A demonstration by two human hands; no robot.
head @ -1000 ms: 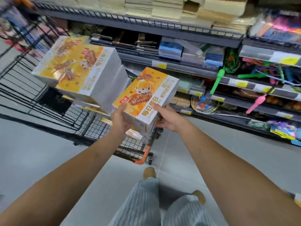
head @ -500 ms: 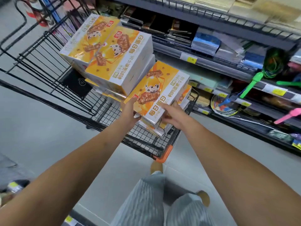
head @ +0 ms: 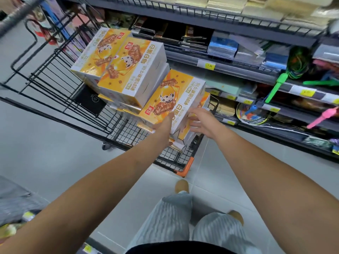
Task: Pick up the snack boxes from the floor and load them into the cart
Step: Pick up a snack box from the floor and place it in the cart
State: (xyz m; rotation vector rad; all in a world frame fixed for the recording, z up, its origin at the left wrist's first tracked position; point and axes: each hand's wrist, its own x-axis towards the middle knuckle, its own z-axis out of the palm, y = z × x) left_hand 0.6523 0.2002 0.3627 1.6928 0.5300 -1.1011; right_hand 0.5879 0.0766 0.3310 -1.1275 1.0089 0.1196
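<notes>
Shop aisle: grey tile floor, steel shelving upper right. I see black wire cart centre-left, glossy orange cardboard snack boxes stacked inside; left hand on edge of nearest box, grip unclear; right hand splayed beside it.

Shelving: dark grey metal store shelves run along the aisle's right side, with wire rails on the upper tier.
Top tier: pale yellow paper stacks lie packed side by side.
Middle tier: blue wrapped packs sit above a yellow price tag; a coil of green cord hangs to their right.
Lower tier: a green handle and a pink handle jut outward, with rackets between them.
Foreground: striped trousers and tan shoes.
</notes>
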